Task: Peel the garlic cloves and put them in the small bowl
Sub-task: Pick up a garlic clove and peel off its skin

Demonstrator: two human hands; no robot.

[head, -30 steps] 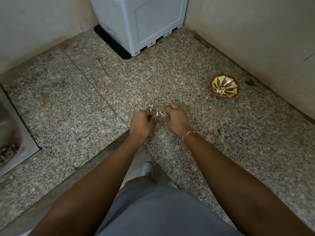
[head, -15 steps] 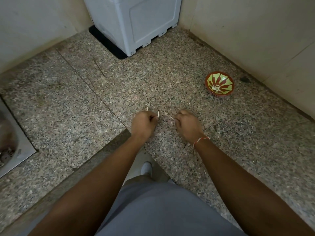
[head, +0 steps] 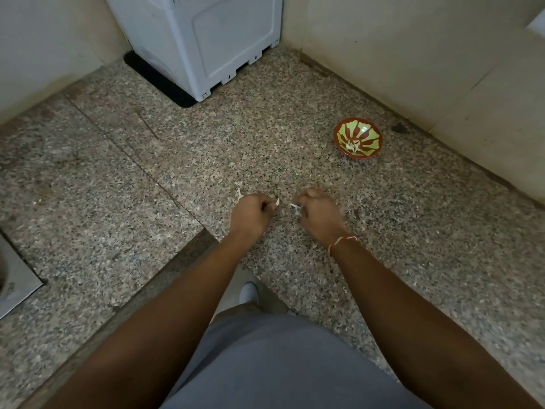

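Curled fingers [head: 267, 203] of the left hand [head: 250, 215] pinch a pale garlic piece [head: 276, 201], whose tip sticks out toward the other hand; whether it is a clove or only skin is too small to tell. At the far left edge of the view, a metal sink [head: 17, 278] is set into the speckled granite worktop [head: 147, 178], and a seam runs across the stone from the back wall toward the hands. Behind, in the corner, a white appliance [head: 203, 39] stands on a black mat [head: 156, 81]. A thin white scrap of peel [head: 239, 194] lies on the stone just beside the left hand, at its outer side. Close to the right of the left hand, with a small gap between them, the right hand [head: 320, 215] has its fingers curled too, pinching a small white scrap [head: 295, 206] at its inner edge; this hand is slightly blurred. A red-and-white thread [head: 343, 242] circles the right wrist. Well apart from both hands, farther back and to the right near the wall, sits the small bowl [head: 357, 137], red outside with a yellow-green pattern inside, holding a few pale peeled cloves [head: 354, 146] at its bottom. Below, between the forearms, grey clothing [head: 280, 364] and a white shoe [head: 249, 292] show.
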